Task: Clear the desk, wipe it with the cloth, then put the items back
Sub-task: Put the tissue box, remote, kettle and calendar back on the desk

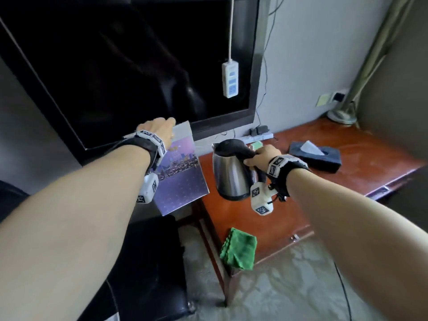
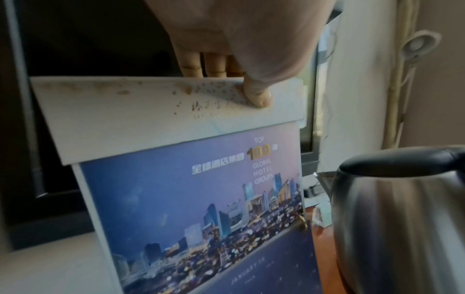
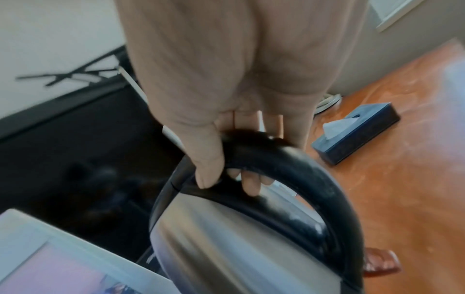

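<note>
My left hand [image 1: 162, 133] pinches the top edge of a purple desk calendar [image 1: 180, 172], thumb in front and fingers behind, holding it in the air left of the desk [image 1: 289, 205]. In the left wrist view the thumb [image 2: 256, 95] presses the calendar's [image 2: 191, 199] stained white top band. My right hand [image 1: 259, 158] grips the black handle of a steel kettle [image 1: 229, 174], lifted above the desk's left part. The right wrist view shows the fingers curled round the kettle [image 3: 226, 248] handle. A folded green cloth [image 1: 239, 249] lies at the desk's front left corner, drooping over the edge.
A dark tissue box [image 1: 315, 156] lies on the desk to the right. A power strip [image 1: 259, 135] and a small green box [image 1: 256, 144] sit by the wall. A black TV [image 1: 139, 66] hangs behind, a white socket strip [image 1: 230, 79] dangling before it. A black chair [image 1: 148, 262] stands lower left.
</note>
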Demonstrator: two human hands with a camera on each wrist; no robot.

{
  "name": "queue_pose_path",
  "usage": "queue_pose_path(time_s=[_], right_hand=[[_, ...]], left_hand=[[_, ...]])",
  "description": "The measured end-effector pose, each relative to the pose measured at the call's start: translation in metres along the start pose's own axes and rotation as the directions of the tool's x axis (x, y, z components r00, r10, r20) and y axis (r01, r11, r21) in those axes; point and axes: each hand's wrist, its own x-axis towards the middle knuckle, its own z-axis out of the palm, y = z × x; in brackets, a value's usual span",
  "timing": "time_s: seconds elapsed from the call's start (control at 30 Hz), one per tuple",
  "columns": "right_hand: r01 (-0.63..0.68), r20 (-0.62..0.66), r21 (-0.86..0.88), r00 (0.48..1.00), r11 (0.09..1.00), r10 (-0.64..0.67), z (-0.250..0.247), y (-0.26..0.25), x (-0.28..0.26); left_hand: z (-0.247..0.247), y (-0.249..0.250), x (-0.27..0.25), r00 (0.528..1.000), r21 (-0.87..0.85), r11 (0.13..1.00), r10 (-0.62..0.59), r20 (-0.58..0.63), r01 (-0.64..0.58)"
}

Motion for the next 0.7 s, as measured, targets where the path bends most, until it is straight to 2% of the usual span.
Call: queue_pose_path(time_s=[0.1, 0.2, 0.27, 0.43, 0.53, 0.7], right_hand=[[-0.055, -0.052, 0.09, 0.997, 0.994, 0.06, -0.051, 0.058, -0.011], [-0.117, -0.124, 0.088, 0.984, 0.989, 0.127, -0.095, 0.111, -0.02], [-0.179, -0.183, 0.098, 0.964, 0.979, 0.194, -0.119, 0.144, -0.022], [-0.271, -0.236, 0.201, 0.919, 0.941, 0.315, -0.168, 0.213, -0.015], [-0.323, -0.255, 0.247, 0.888, 0.913, 0.383, -0.185, 0.252, 0.001], [-0.395, -0.237, 0.308, 0.849, 0.865, 0.472, -0.21, 0.314, 0.06]], left_hand=[[-0.036, 0.071, 0.018, 0.997, -0.015, 0.998, 0.061, -0.045, -0.062], [-0.061, 0.143, 0.033, 0.989, -0.05, 0.99, 0.13, -0.068, -0.133], [-0.071, 0.188, 0.044, 0.982, -0.074, 0.982, 0.17, -0.083, -0.176], [-0.081, 0.276, 0.088, 0.965, -0.13, 0.958, 0.242, -0.102, -0.254], [-0.082, 0.321, 0.124, 0.957, -0.159, 0.946, 0.267, -0.111, -0.283], [-0.077, 0.393, 0.206, 0.937, -0.186, 0.919, 0.333, -0.106, -0.347]])
